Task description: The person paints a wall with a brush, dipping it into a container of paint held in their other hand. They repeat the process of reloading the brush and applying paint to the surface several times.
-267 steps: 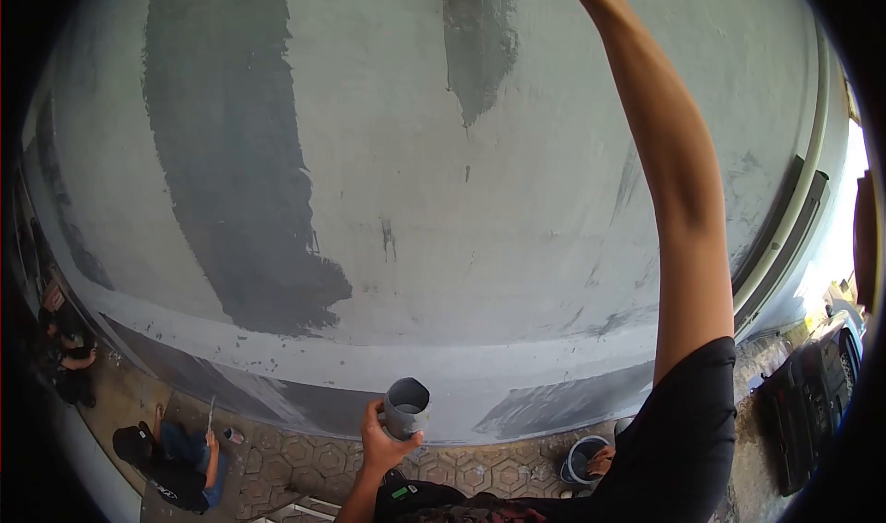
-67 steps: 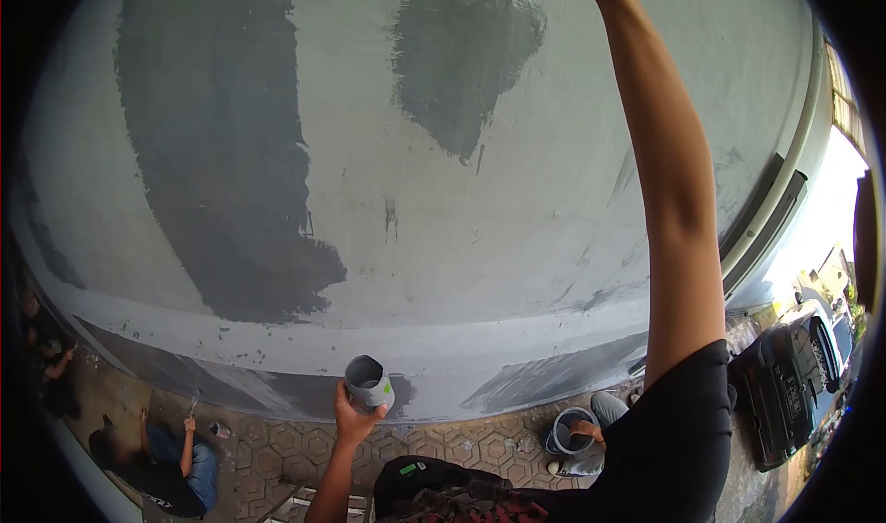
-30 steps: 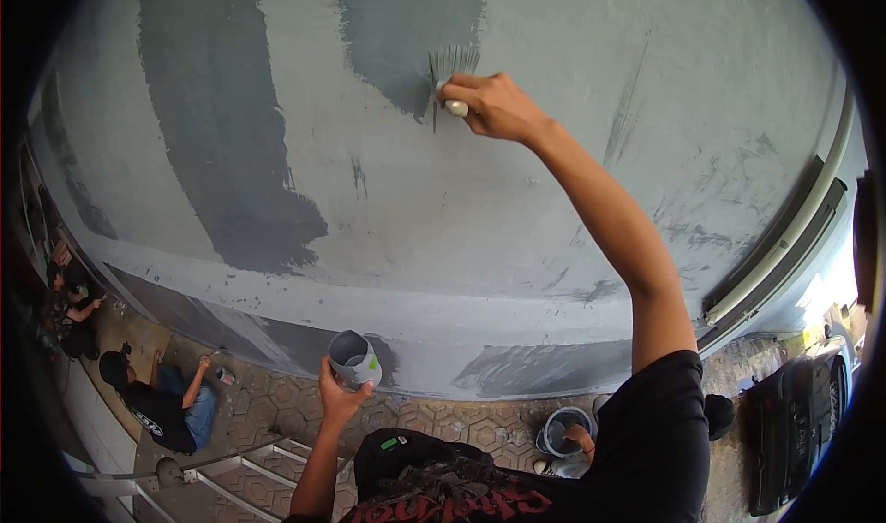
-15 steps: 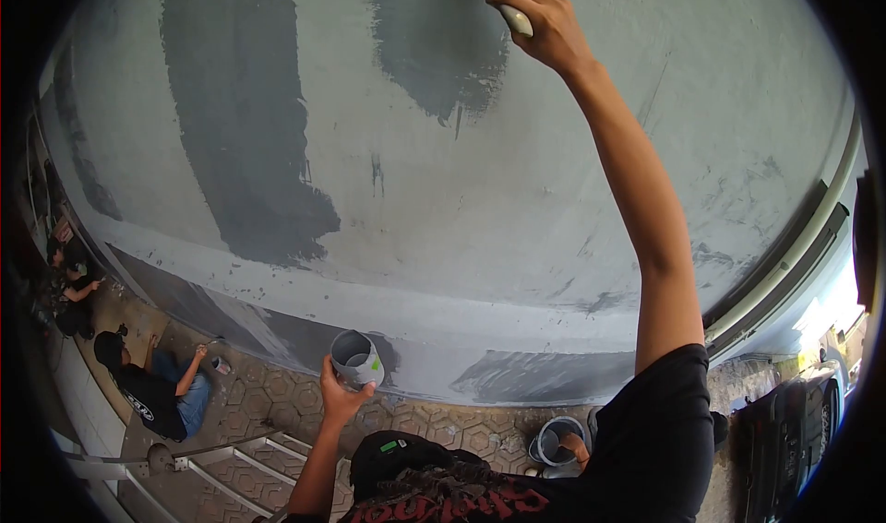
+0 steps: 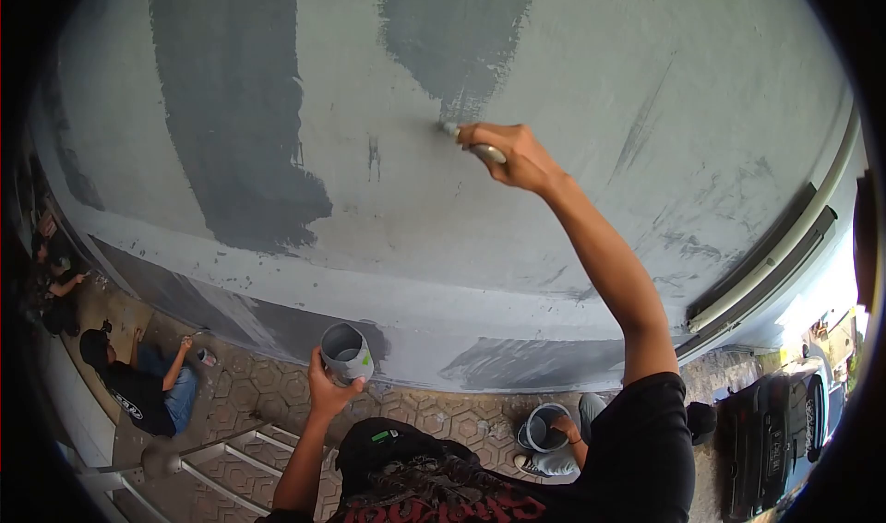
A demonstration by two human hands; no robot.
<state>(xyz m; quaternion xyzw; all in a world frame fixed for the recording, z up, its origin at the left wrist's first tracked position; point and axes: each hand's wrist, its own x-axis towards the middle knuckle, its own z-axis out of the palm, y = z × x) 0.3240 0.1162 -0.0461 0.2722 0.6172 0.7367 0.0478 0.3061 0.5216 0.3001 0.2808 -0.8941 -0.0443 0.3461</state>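
Note:
My right hand (image 5: 513,154) is closed round the pale handle of a paintbrush (image 5: 489,152). Its bristles touch the wall (image 5: 572,53) just under the ragged lower end of a dark grey paint patch (image 5: 452,25). Down near the wall's base, my left hand (image 5: 330,389) grips a paint can (image 5: 354,368) with a green mark on its side. The can is tilted so its mouth shows, with grey paint inside. A longer dark grey painted band (image 5: 231,108) lies to the left on the wall.
A metal ladder (image 5: 231,449) stands at lower left. Beyond it a person (image 5: 143,389) sits by the wall, with another person (image 5: 55,283) farther left. Below right, someone's hand reaches into a bucket (image 5: 540,428) on the paving. A dark car (image 5: 771,440) is at far right.
My right hand has brought the brush down the wall, from the top of the view to below the patch, which now reaches lower. My left hand still holds the can.

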